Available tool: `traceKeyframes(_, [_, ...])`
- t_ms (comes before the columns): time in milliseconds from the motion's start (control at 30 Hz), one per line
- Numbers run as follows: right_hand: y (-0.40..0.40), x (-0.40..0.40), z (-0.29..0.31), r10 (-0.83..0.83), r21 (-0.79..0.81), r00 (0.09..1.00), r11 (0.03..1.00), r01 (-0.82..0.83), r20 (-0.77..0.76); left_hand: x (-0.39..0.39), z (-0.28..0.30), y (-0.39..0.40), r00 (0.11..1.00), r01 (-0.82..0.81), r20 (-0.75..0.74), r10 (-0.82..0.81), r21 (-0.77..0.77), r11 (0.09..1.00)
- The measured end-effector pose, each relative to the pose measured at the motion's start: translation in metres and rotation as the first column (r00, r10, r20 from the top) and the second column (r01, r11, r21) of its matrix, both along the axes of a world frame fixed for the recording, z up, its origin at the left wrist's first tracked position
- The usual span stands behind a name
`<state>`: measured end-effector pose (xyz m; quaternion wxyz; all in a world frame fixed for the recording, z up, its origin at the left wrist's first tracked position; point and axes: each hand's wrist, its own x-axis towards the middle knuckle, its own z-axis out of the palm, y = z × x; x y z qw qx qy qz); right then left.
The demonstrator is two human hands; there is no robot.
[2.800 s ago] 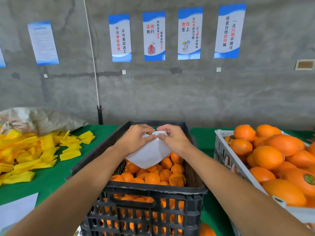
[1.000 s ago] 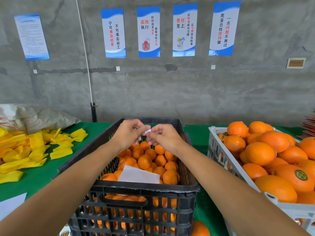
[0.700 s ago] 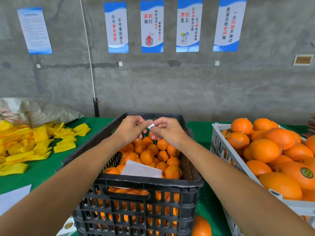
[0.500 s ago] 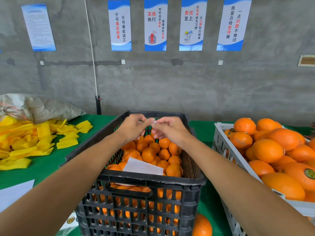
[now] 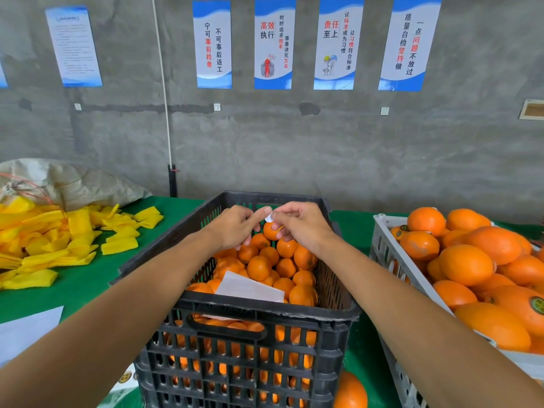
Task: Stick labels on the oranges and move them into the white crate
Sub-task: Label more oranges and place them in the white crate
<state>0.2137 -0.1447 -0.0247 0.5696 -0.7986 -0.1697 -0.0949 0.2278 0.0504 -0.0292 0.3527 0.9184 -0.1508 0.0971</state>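
Label: small white piece, pinched between fingertips of left hand and right hand, hands together above black crate of oranges. Paper sheet lies on them. White crate at right, heaped with oranges, on green surface.

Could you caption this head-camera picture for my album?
Both hands pinch a small white label above a black crate of oranges.
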Motion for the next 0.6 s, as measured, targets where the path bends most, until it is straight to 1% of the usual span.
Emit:
traceKeyframes(133, [-0.0002, 0.0008, 0.0001, -0.004, -0.015, 1.0, 1.0, 0.004, -0.018, -0.0021, -0.0003, -0.0027, 0.996, 0.024, -0.084, -0.025, -0.016, 1.0])
traceKeyframes(267, [-0.0015, 0.0033, -0.0018, -0.034, -0.047, 0.998, 0.998, 0.032, -0.059, -0.0042, -0.0004, -0.0033, 0.988, -0.016, -0.155, 0.012, -0.02, 1.0])
traceKeyframes(333, [-0.0022, 0.005, -0.0044, -0.081, -0.121, 0.993, 0.99, 0.071, -0.085, -0.0038, 0.0005, -0.0018, 0.988, -0.037, -0.149, 0.031, -0.037, 0.999])
traceKeyframes(433, [-0.003, 0.0062, -0.0071, -0.088, -0.219, 0.991, 0.974, 0.064, -0.103, -0.0033, 0.0005, -0.0012, 0.988, -0.013, -0.152, 0.006, -0.046, 0.999])
traceKeyframes(533, [-0.0031, 0.0071, -0.0076, -0.093, -0.283, 0.989, 0.957, 0.056, -0.119, -0.0042, 0.0006, -0.0037, 0.988, 0.037, -0.141, -0.06, -0.159, 0.987])
traceKeyframes(600, [-0.0027, 0.007, -0.0078, -0.106, -0.321, 0.988, 0.945, 0.065, -0.111, -0.0055, 0.0015, -0.0054, 0.991, 0.062, -0.103, -0.081, -0.176, 0.982])
